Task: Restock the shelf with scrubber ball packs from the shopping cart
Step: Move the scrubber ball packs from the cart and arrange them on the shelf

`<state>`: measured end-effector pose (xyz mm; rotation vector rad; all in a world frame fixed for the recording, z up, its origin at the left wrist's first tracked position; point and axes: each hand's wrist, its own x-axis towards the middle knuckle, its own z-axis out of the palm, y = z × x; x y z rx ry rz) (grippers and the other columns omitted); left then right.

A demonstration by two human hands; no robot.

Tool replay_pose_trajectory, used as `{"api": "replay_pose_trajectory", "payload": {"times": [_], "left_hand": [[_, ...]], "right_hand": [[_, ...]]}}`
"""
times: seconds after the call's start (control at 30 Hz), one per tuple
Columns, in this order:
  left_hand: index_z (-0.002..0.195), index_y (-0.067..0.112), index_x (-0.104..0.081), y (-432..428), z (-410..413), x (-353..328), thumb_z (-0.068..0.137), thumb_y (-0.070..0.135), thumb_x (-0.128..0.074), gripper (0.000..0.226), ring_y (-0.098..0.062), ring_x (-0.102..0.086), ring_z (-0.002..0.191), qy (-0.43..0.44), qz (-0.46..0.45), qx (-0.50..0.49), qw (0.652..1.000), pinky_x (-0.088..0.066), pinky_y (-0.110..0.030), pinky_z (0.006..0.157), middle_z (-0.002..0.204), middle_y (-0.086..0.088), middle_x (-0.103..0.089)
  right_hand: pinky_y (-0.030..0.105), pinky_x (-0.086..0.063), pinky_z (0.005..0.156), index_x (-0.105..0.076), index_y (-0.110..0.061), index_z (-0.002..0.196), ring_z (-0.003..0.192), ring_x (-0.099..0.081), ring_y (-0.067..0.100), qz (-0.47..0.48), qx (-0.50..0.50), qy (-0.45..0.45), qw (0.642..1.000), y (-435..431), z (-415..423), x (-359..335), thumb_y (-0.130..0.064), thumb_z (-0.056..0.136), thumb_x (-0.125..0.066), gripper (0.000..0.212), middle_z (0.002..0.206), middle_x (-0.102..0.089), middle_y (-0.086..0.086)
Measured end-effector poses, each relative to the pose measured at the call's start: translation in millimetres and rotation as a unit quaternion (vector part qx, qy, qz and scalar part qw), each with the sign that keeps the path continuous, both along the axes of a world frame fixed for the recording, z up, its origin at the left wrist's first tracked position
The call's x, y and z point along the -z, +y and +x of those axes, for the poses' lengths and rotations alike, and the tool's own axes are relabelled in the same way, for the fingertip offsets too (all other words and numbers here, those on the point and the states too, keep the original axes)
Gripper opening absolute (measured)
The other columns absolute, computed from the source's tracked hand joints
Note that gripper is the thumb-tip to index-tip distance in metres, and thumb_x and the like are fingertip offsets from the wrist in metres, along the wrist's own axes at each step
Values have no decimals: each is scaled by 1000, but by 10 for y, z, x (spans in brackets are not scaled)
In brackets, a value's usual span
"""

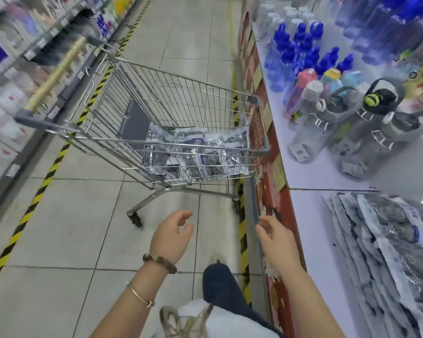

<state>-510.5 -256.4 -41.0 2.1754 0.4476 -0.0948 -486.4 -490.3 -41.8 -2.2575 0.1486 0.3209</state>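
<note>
The long white shelf (pixel 310 215) is on the right. The shopping cart (pixel 171 93) stands just beside it, with scrubber ball packs (pixel 200 152) in the bottom. On the shelf sit bottles (pixel 303 52) and more packs (pixel 388 240). The left hand (pixel 171 236) and right hand (pixel 277 240) hold nothing, fingers loose.

shelf (pixel 308 215): scrubber ball packs (pixel 388 240) overlapping, bottles (pixel 303 52) upright | floor (pixel 59 240): shopping cart (pixel 181 98)

No lettering can be made out
</note>
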Motion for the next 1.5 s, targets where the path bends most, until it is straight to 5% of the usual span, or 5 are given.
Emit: {"api": "replay_pose_trajectory", "payload": {"times": [0.87, 1.07, 1.17, 1.33, 1.5], "left_hand": [[109, 19, -62, 1193, 3517, 159, 87, 14, -56, 23, -13, -61, 95, 42, -39, -87, 995, -52, -36, 85, 105, 4, -66], [115, 19, -59, 1787, 4365, 403, 91, 21, -52, 25, -20, -61, 98, 141, 13, -58, 988, -48, -29, 81, 112, 2, -63], [115, 19, -58, 2010, 4605, 673, 91, 24, -51, 25, -19, -60, 98, 215, 43, -44, 975, -49, -29, 84, 114, -1, -64], [115, 16, -56, 2167, 4706, 1051, 93, 25, -43, 27, -27, -60, 102, 351, 59, -18, 934, -48, -34, 86, 114, -7, -63], [111, 12, -58, 2292, 4666, 1502, 86, 44, -53, 41, -31, -59, 103, 405, 9, -105, 908, -44, -32, 85, 114, -16, -62]], "right_hand": [[30, -47, 90, -57, -13, 123, 102, -59, 15, -33, -93, 35, 994, 1116, 3758, 255, -24, 94, -52, 32, 118, -64, 2], [21, -45, 70, -56, -14, 124, 86, -56, 10, -69, -96, 107, 987, 1683, 4545, 522, -24, 95, -51, 32, 118, -64, 1], [25, -44, 84, -55, -11, 126, 97, -57, 13, -71, -113, 162, 978, 1952, 4824, 752, -22, 96, -50, 33, 123, -62, 3], [24, -41, 81, -57, -8, 118, 92, -54, 15, -69, -137, 258, 954, 2273, 5069, 1172, -21, 96, -48, 27, 116, -63, 7], [40, -47, 94, -57, -9, 116, 100, -59, 24, -55, -88, 357, 928, 2400, 5294, 1718, -26, 94, -51, 29, 115, -63, 10]]}}
